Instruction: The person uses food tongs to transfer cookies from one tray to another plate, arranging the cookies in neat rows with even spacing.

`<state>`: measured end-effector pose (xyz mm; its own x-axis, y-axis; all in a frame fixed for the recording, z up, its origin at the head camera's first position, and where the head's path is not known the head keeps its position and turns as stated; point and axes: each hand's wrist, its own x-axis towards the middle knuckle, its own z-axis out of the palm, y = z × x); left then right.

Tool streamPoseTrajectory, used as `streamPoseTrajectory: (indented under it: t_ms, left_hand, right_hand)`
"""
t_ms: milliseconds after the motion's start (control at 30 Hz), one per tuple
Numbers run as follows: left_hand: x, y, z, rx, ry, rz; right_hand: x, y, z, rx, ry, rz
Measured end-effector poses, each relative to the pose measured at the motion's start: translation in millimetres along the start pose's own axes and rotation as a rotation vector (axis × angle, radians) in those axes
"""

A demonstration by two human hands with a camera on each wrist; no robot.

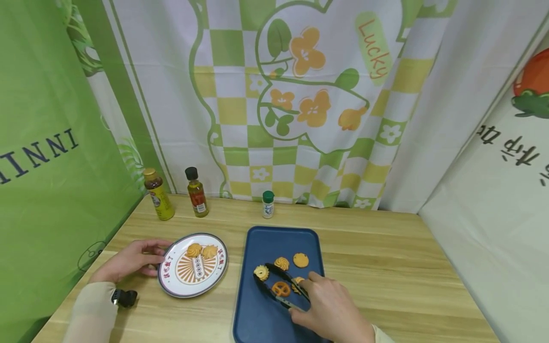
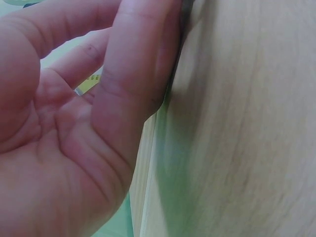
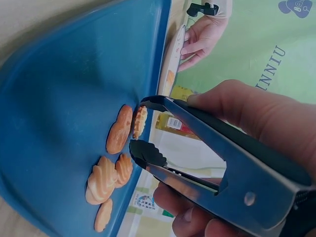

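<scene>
My left hand point(image 1: 136, 259) grips the left rim of a white plate point(image 1: 184, 286) with printed red rays; two swirled cookies point(image 1: 202, 251) lie on its far part. In the left wrist view the fingers point(image 2: 133, 64) are bent at a dark edge close over the wood. My right hand point(image 1: 330, 305) holds black-tipped metal tongs point(image 3: 197, 131) over a blue tray point(image 1: 266, 326). The tongs' spread tips stand on either side of a pale ring-like cookie point(image 1: 261, 272). Close by are a pretzel-shaped cookie point(image 1: 280, 288) and another swirled cookie point(image 1: 297, 286), partly covered by the tongs.
Farther back on the tray lie a swirled cookie point(image 1: 281, 263) and a flat round cookie point(image 1: 300, 260). Along the wooden table's point(image 1: 386, 267) back edge stand a yellow-labelled bottle point(image 1: 160, 200), a black-capped bottle point(image 1: 198, 197) and a green-capped shaker point(image 1: 268, 206). Curtains enclose the table.
</scene>
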<state>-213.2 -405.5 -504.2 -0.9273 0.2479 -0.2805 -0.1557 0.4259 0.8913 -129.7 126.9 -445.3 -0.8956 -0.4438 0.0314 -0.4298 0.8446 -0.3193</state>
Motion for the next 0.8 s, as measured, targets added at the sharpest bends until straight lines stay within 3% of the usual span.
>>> streamPoseTrajectory:
  t_ms: [633, 800]
  left_hand:
    - [-1.7, 1.9, 0.8, -0.019, -0.010, 0.007]
    - [-1.8, 2.2, 0.2, -0.019, -0.012, 0.011]
  right_hand:
    - [18.3, -25, 0, 0.011, 0.104, -0.113]
    - [25.0, -33, 2, 0.024, 0.099, -0.138]
